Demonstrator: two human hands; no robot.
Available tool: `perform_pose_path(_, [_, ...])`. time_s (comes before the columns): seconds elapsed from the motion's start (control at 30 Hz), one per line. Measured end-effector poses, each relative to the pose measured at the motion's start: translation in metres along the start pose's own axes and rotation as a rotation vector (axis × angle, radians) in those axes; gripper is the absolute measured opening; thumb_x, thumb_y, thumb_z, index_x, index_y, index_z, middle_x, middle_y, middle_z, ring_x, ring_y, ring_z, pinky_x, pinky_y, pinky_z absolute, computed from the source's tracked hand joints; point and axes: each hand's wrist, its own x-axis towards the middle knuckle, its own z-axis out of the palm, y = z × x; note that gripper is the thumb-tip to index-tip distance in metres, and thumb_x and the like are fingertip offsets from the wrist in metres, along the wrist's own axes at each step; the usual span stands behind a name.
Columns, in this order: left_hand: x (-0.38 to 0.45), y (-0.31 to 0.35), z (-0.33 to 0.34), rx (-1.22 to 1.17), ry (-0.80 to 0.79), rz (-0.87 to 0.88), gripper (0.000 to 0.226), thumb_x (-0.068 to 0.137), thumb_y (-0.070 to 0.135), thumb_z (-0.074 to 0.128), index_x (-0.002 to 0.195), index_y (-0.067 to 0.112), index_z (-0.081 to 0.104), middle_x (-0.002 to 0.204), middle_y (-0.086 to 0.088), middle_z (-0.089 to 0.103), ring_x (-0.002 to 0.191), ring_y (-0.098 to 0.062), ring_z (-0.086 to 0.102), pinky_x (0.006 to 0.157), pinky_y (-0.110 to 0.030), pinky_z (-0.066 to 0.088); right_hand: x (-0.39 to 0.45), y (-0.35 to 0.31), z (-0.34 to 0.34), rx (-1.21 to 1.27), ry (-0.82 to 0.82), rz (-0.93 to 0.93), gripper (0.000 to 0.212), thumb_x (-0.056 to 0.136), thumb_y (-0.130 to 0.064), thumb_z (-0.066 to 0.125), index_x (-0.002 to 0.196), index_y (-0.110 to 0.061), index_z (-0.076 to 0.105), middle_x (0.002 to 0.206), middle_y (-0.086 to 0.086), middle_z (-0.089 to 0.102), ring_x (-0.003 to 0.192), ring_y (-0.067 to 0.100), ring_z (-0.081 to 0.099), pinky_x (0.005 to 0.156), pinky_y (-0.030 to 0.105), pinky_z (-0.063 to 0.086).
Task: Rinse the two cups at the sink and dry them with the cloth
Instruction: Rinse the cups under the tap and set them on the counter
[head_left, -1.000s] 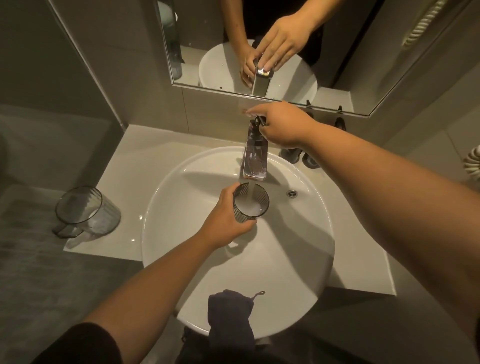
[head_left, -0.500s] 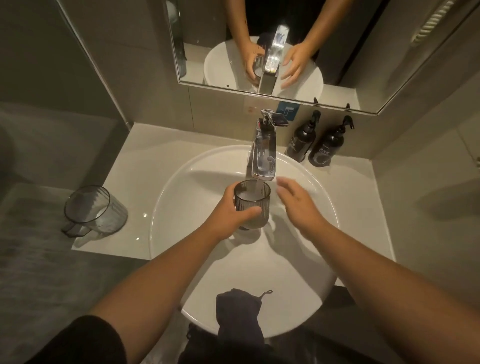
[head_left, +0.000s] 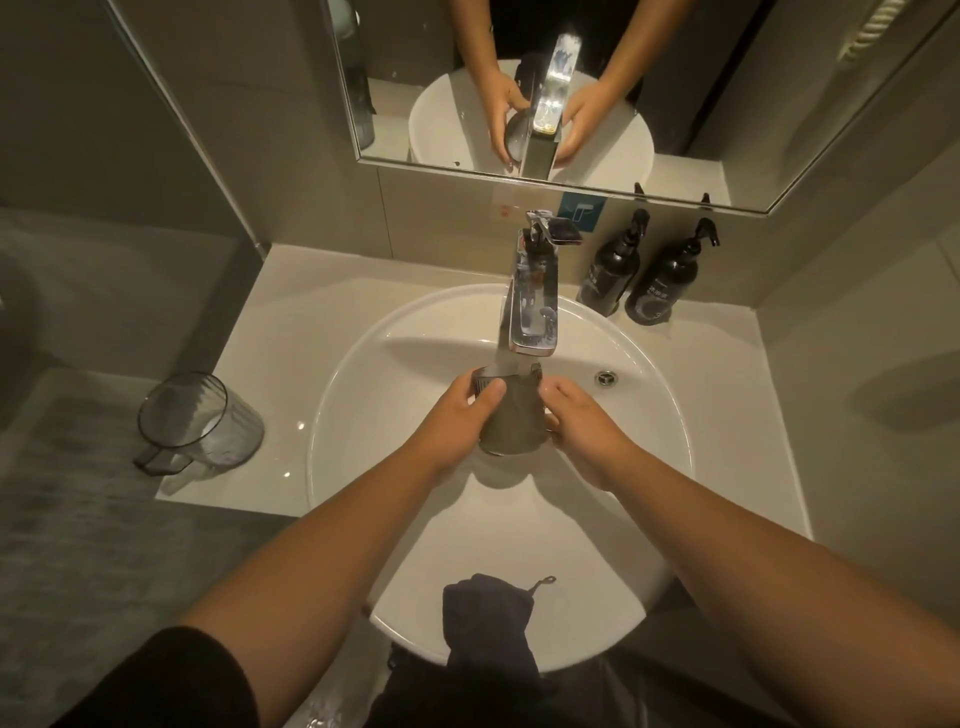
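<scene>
A grey ribbed cup (head_left: 511, 421) is held over the white round sink (head_left: 395, 519), tilted with its mouth toward the chrome tap (head_left: 532, 296). My left hand (head_left: 460, 421) grips its left side, thumb across the rim. My right hand (head_left: 579, 423) grips its right side. Water runs from the tap onto the cup's rim. A second clear ribbed cup with a handle (head_left: 200, 423) stands on the counter at the left. A dark cloth (head_left: 488, 621) hangs over the sink's near rim.
Two dark pump bottles (head_left: 610, 270) (head_left: 662, 280) stand on the white counter (head_left: 275, 332) right of the tap. A mirror (head_left: 727, 104) hangs on the wall behind. The overflow hole (head_left: 604, 378) sits in the bowl's right side.
My right hand left the tap lever, came down and took the cup's right side. The cup, upright a second ago, is now tilted toward the tap.
</scene>
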Motion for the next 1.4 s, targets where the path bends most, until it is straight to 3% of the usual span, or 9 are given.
perform_pose_path(0.13, [0.005, -0.001, 0.005, 0.015, 0.056, -0.010, 0.031, 0.102, 0.039, 0.048, 0.123, 0.019, 0.060, 0.122, -0.010, 0.067, 0.107, -0.025, 0.066, 0.078, -0.037, 0.058, 0.000, 0.002, 0.000, -0.089, 0.057, -0.044, 0.027, 0.095, -0.037, 0.052, 0.114, -0.018, 0.056, 0.105, 0.000, 0.063, 0.097, 0.018, 0.061, 0.095, 0.044, 0.051])
perform_pose_path(0.23, [0.006, 0.002, 0.012, 0.039, 0.103, -0.012, 0.030, 0.106, 0.034, 0.039, 0.117, 0.016, 0.060, 0.116, -0.010, 0.069, 0.103, -0.022, 0.066, 0.091, -0.041, 0.057, -0.005, 0.004, 0.006, -0.136, 0.091, -0.091, 0.027, 0.095, -0.028, 0.055, 0.120, -0.018, 0.052, 0.112, -0.001, 0.063, 0.104, 0.015, 0.062, 0.093, 0.038, 0.052])
perform_pose_path(0.4, [0.003, 0.007, 0.020, -0.010, 0.106, -0.154, 0.065, 0.082, 0.072, 0.042, 0.120, 0.022, 0.059, 0.120, -0.005, 0.069, 0.108, -0.021, 0.069, 0.096, -0.049, 0.056, -0.012, 0.007, 0.011, -0.277, 0.161, -0.181, 0.039, 0.091, -0.033, 0.062, 0.125, -0.018, 0.049, 0.117, -0.002, 0.060, 0.104, 0.011, 0.061, 0.087, 0.032, 0.053])
perform_pose_path(0.5, [-0.001, 0.005, 0.021, -0.130, 0.029, -0.222, 0.054, 0.098, 0.059, 0.038, 0.123, 0.022, 0.068, 0.121, -0.011, 0.073, 0.111, -0.028, 0.071, 0.098, -0.052, 0.055, -0.016, 0.004, 0.013, -0.222, 0.180, -0.189, 0.036, 0.091, -0.029, 0.064, 0.122, -0.016, 0.051, 0.103, -0.006, 0.058, 0.093, 0.009, 0.062, 0.083, 0.031, 0.055])
perform_pose_path(0.77, [-0.004, -0.002, 0.030, -0.167, 0.081, -0.503, 0.060, 0.102, 0.062, 0.025, 0.111, 0.025, 0.072, 0.107, -0.008, 0.078, 0.096, -0.027, 0.076, 0.093, -0.051, 0.058, -0.010, -0.002, 0.015, -0.153, 0.182, 0.076, 0.020, 0.089, -0.036, 0.061, 0.101, -0.021, 0.060, 0.101, 0.005, 0.068, 0.083, 0.017, 0.067, 0.075, 0.033, 0.055])
perform_pose_path(1.0, [-0.006, 0.002, 0.019, 0.000, -0.050, -0.675, 0.059, 0.095, 0.070, 0.037, 0.103, 0.021, 0.070, 0.079, -0.004, 0.079, 0.070, -0.019, 0.076, 0.063, -0.031, 0.062, 0.001, -0.020, -0.008, -0.114, 0.011, 0.522, 0.025, 0.089, -0.039, 0.057, 0.093, -0.017, 0.068, 0.082, 0.006, 0.069, 0.068, 0.022, 0.065, 0.054, 0.025, 0.051])
perform_pose_path(1.17, [-0.007, 0.006, 0.014, 0.046, -0.065, -0.714, 0.059, 0.095, 0.070, 0.038, 0.116, 0.022, 0.064, 0.101, -0.008, 0.075, 0.063, -0.020, 0.075, 0.043, -0.021, 0.053, 0.005, -0.025, -0.022, -0.129, -0.114, 0.613, 0.019, 0.090, -0.018, 0.058, 0.098, -0.004, 0.069, 0.085, 0.017, 0.074, 0.070, 0.031, 0.072, 0.063, 0.033, 0.062])
perform_pose_path(1.27, [-0.008, 0.005, 0.010, 0.066, -0.068, -0.724, 0.057, 0.094, 0.070, 0.041, 0.106, 0.020, 0.067, 0.095, -0.005, 0.078, 0.076, -0.021, 0.076, 0.060, -0.026, 0.060, 0.004, -0.024, -0.019, -0.143, -0.129, 0.655, 0.027, 0.089, -0.025, 0.057, 0.101, -0.002, 0.068, 0.087, 0.018, 0.072, 0.068, 0.031, 0.070, 0.061, 0.028, 0.058])
perform_pose_path(1.4, [-0.016, 0.006, 0.010, 0.022, -0.104, -0.708, 0.051, 0.094, 0.062, 0.051, 0.102, 0.016, 0.069, 0.091, -0.008, 0.077, 0.074, -0.022, 0.075, 0.058, -0.029, 0.061, -0.004, -0.018, -0.012, -0.205, -0.111, 0.525, 0.027, 0.088, -0.028, 0.063, 0.107, -0.010, 0.067, 0.095, 0.015, 0.071, 0.082, 0.032, 0.069, 0.085, 0.043, 0.056])
